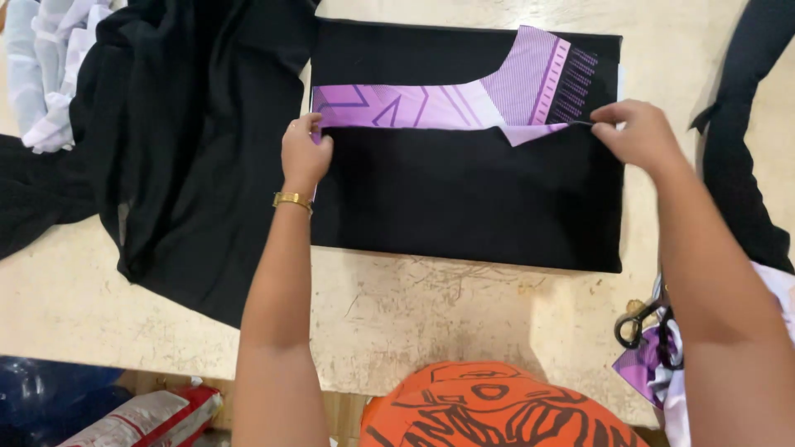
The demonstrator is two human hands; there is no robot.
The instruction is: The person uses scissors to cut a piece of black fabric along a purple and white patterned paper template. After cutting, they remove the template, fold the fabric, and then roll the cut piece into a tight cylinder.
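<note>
At the middle of the pale worktop (431, 314) lies a folded black garment (468, 199) with a purple and white patterned panel (464, 103) showing across its upper half. The left hand (304, 153) pinches the fold's edge at the garment's nine o'clock side, fingers closed on the fabric; the right hand (633, 132) pinches the same edge out at three o'clock, fingers likewise closed on cloth. Between them the black edge runs nearly straight, yet a small corner of the purple panel pokes out below it near the right hand, so the fold could set crooked if one hand pulls harder than the other. A loose heap of black cloth (190, 141) lies just beside the garment at nine o'clock, touching its left edge, and might be dragged along or caught into the fold. Scissors (642, 323) sit at five o'clock near the right forearm, close enough for the elbow to knock them off the worktop's edge.
</note>
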